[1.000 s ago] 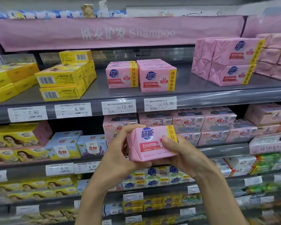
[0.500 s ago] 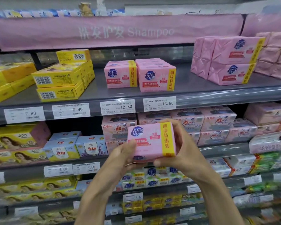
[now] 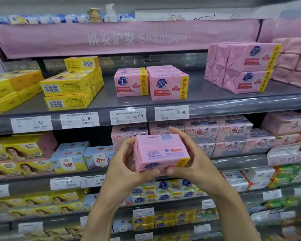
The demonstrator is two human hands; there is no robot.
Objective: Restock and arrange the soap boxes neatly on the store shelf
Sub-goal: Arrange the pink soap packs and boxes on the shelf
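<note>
A pink soap pack (image 3: 161,152) with a yellow band is held between both hands in front of the second shelf, tilted so its barcode side faces up. My left hand (image 3: 127,164) grips its left end and underside. My right hand (image 3: 193,157) curls round its right end, fingers behind the pack. Two rows of matching pink packs (image 3: 169,86) stand on the grey top shelf (image 3: 215,100), above the 12.80 and 13.90 price tags. Bigger pink packs (image 3: 245,68) are stacked at that shelf's right.
Yellow soap boxes (image 3: 68,87) are stacked at the top shelf's left. Bare shelf shows between the small pink packs and the bigger stack. Lower shelves hold pink, blue and yellow soap packs (image 3: 215,133). A pink Shampoo banner (image 3: 129,38) hangs overhead.
Both hands have turned the pink pack over: its printed front now faces down and toward me, the barcode side up. The pack has stayed at about the same height.
</note>
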